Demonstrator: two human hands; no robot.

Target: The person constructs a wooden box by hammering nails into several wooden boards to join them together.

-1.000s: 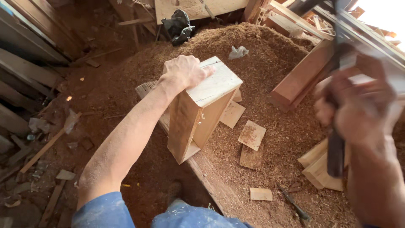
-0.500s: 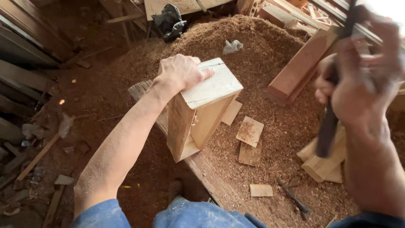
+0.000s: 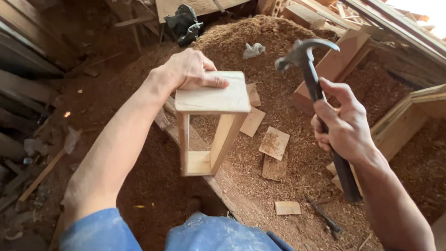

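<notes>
Sawdust covers the floor (image 3: pixel 297 42); left hand (image 3: pixel 190 69) presses flat on the light, stiff wooden frame (image 3: pixel 209 123)'s top board, right hand (image 3: pixel 346 123) grips a hammer (image 3: pixel 311 69).

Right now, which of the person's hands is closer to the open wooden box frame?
The left. The left hand rests flat on the top board of the wooden box frame, touching it. The right hand is off to the frame's right, apart from it, gripping a hammer raised with its head up.
</notes>
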